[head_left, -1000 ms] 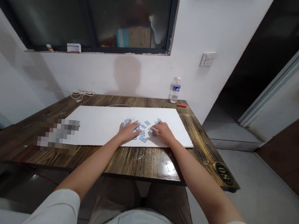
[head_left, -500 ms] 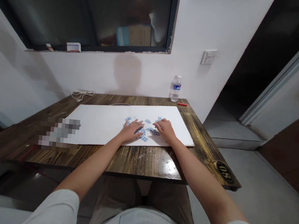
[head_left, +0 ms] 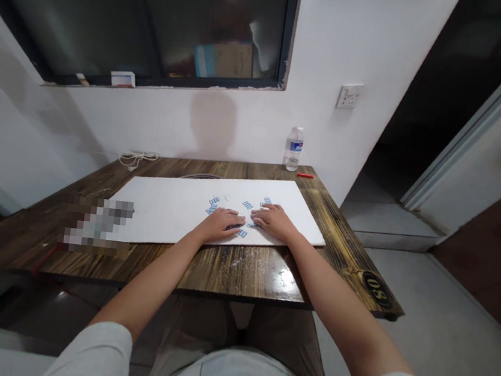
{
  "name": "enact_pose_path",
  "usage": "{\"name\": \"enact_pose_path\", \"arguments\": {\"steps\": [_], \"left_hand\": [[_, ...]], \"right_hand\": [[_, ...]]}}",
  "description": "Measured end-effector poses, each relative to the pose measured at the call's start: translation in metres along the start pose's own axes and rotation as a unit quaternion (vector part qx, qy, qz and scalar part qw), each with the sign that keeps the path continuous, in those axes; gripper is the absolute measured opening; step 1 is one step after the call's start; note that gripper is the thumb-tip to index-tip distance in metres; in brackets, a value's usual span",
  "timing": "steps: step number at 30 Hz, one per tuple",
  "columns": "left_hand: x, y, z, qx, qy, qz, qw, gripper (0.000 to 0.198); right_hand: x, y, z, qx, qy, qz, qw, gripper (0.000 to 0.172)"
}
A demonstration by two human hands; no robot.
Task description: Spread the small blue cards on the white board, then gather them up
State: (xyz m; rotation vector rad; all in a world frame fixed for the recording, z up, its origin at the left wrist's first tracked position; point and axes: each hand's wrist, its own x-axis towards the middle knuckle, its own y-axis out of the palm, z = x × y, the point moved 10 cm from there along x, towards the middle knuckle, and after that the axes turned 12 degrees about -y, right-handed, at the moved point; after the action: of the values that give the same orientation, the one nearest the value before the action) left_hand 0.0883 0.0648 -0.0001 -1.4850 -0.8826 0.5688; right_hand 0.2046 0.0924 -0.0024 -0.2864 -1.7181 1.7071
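Well, our left grip (head_left: 221, 226) and right grip (head_left: 274, 222) lie palm-down on a white board (head_left: 170, 215), both open with the fingers spread and clamped on nothing, and their fingertips nearly meet in the middle. Small blue-and-white pieces (head_left: 214, 201) lie scattered around and just ahead of the grips. Some sit beyond the left grip, a few sit beyond the narrow gap between the grips, one lies just nearer to us in that gap, and others are partly covered by the fingers. They are too small to tell exactly what they are.

The board's near edge runs just below both grips, and the near edge of the wooden desk (head_left: 240, 274) lies a little closer to us. A wide bare stretch of board opens to the left of the left grip, ending at a blurred patch (head_left: 95, 224). There is much less room to the right of the right grip. Well beyond that grip, an upright plastic water bottle (head_left: 294, 149) stands near the far corner of the desk, with a red pen-like stick (head_left: 305, 175) just beside it. A white coiled cord (head_left: 136, 160) lies at the far left of the desk.
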Motion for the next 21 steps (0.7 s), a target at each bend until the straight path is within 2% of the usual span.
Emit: {"name": "enact_pose_path", "arguments": {"steps": [6, 12, 21], "left_hand": [[-0.002, -0.002, -0.003, 0.026, 0.007, -0.011, 1.000, 0.039], [0.000, -0.005, 0.006, 0.045, -0.055, -0.037, 0.997, 0.038], [0.000, -0.004, 0.004, 0.034, -0.054, -0.032, 0.997, 0.039]], "right_hand": [[-0.001, 0.000, 0.008, 0.002, -0.034, 0.010, 0.999, 0.038], [-0.002, 0.005, 0.001, -0.024, -0.006, 0.030, 0.999, 0.038], [-0.004, 0.006, -0.005, -0.047, 0.036, 0.030, 0.998, 0.041]]}}
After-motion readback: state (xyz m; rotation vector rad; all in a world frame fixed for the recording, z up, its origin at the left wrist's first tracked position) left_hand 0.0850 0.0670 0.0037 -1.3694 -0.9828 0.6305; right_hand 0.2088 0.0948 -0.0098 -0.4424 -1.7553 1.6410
